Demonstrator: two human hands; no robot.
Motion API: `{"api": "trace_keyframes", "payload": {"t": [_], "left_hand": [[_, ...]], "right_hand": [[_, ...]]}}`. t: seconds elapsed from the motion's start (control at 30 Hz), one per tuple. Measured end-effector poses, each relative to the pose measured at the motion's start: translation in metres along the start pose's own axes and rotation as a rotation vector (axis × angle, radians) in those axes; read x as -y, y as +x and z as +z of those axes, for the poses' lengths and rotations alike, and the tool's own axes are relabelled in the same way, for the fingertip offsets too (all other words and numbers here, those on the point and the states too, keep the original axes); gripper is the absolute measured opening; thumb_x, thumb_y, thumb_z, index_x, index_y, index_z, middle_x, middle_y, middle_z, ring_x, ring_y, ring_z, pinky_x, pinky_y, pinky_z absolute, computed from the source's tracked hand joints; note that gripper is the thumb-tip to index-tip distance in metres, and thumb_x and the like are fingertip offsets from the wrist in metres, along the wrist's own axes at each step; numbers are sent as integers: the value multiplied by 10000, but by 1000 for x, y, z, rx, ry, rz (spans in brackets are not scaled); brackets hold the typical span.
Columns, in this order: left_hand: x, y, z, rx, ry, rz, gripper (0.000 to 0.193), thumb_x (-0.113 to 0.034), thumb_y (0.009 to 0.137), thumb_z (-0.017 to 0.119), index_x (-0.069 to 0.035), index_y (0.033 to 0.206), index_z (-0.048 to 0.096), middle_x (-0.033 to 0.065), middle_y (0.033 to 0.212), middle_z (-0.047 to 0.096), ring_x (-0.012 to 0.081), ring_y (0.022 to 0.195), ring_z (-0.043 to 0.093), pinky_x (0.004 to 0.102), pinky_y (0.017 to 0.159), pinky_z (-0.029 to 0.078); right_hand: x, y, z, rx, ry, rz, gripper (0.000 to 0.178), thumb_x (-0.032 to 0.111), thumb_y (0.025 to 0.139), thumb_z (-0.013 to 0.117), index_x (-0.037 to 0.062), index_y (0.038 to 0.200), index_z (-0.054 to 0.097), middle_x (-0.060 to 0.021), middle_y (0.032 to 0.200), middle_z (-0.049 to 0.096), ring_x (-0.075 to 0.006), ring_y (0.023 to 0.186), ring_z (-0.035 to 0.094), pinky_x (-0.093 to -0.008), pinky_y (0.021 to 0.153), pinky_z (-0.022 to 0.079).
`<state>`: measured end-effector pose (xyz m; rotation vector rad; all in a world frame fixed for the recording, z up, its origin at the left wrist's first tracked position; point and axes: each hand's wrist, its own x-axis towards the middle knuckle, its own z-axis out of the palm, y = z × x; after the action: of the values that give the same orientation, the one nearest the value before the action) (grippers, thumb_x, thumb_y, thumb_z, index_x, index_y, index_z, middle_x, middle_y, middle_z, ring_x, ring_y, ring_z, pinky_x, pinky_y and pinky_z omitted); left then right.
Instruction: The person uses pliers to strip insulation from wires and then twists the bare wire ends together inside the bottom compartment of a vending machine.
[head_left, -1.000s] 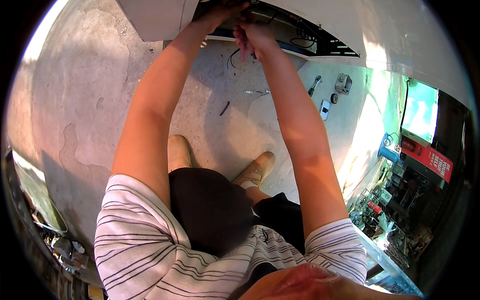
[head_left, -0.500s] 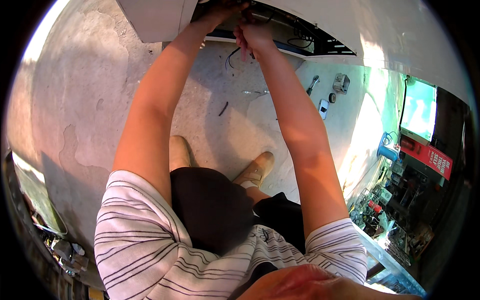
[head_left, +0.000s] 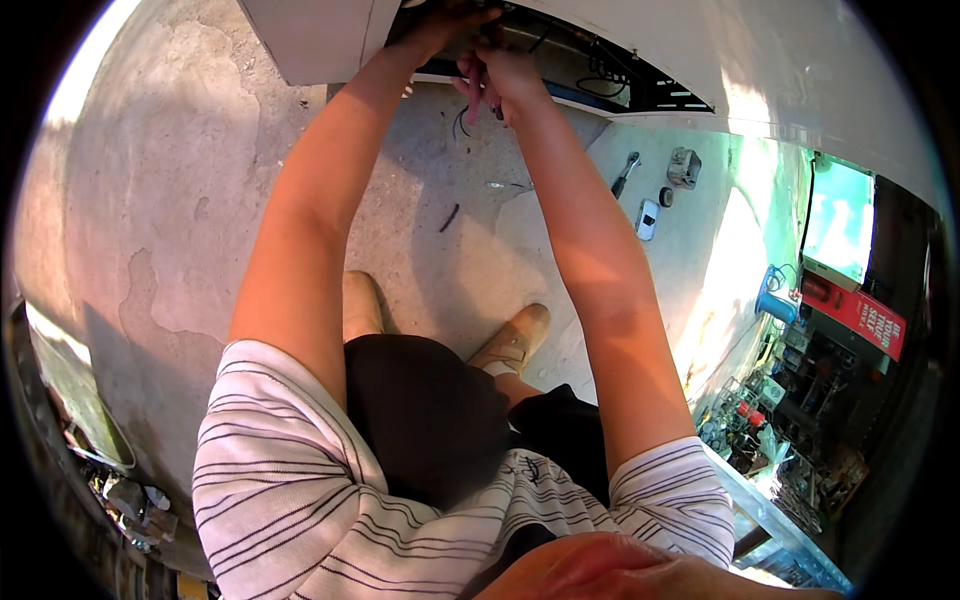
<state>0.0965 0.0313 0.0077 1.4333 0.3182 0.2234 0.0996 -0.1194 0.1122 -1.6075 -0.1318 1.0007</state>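
Note:
Both my arms stretch forward to the low opening of a white metal cabinet point(head_left: 330, 45). My left hand point(head_left: 438, 32) reaches into the shadowed opening. Its fingers are mostly lost in the dark, so what it touches cannot be made out. Just to its right, my right hand point(head_left: 508, 78) is closed round a tool with a pinkish-red handle point(head_left: 474, 104) that sticks out below the fingers. The tool's working end is hidden among dark parts inside. A thin dark wire point(head_left: 458, 126) hangs under the opening, beside the handle.
On the concrete floor to the right lie a ratchet wrench point(head_left: 626, 175), a grey metal box-shaped part point(head_left: 683, 168), a small black round piece point(head_left: 666, 197) and a white phone-like device point(head_left: 648, 219). Loose wiring point(head_left: 600, 85) shows inside the cabinet. A cluttered heap point(head_left: 770, 420) stands far right.
My right hand has shifted slightly left and its grip has turned, with the pinkish-red handle swinging left. My left hand stays in nearly the same place.

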Motion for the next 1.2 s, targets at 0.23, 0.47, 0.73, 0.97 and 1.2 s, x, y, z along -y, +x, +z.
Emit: {"api": "trace_keyframes", "payload": {"t": [0.23, 0.47, 0.73, 0.97, 1.2], "left_hand": [[-14, -25, 39, -294, 243, 362, 274, -176, 947, 587, -34, 1182, 601, 168, 1051, 682, 296, 990, 638, 417, 848, 512], [34, -2, 31, -534, 648, 495, 320, -67, 873, 585, -86, 1188, 642, 172, 1152, 658, 352, 1131, 585, 435, 972, 448], [11, -21, 26, -495, 661, 746, 259, -91, 839, 656, -127, 1090, 709, 160, 1144, 678, 357, 1121, 600, 460, 957, 461], [14, -25, 21, -472, 622, 414, 237, -75, 837, 692, -65, 1074, 679, 121, 961, 708, 282, 851, 682, 410, 758, 555], [13, -26, 27, -358, 235, 500, 205, -16, 850, 687, -57, 1051, 682, 72, 854, 706, 172, 811, 675, 327, 740, 574]], "right_hand": [[8, -3, -47, 31, -268, 83, 259, 177, 1021, 487, 53, 1238, 555, -100, 1088, 657, -200, 1033, 659, -360, 828, 566], [1, 0, -74, 81, -457, -75, 277, 241, 999, 530, 77, 1210, 600, -52, 1066, 662, -164, 933, 650, -319, 842, 532], [0, -23, -88, 87, -423, 25, 299, 201, 1012, 526, 37, 1258, 576, -45, 1059, 668, -101, 872, 631, -236, 759, 523], [-11, -30, -91, 94, -356, 28, 298, 217, 1033, 508, 31, 1257, 573, -71, 1121, 682, -98, 931, 643, -238, 826, 537], [-22, -25, -87, 84, -520, -77, 255, 215, 1020, 542, 22, 1169, 614, -34, 1012, 671, -84, 847, 602, -234, 768, 504]]}}
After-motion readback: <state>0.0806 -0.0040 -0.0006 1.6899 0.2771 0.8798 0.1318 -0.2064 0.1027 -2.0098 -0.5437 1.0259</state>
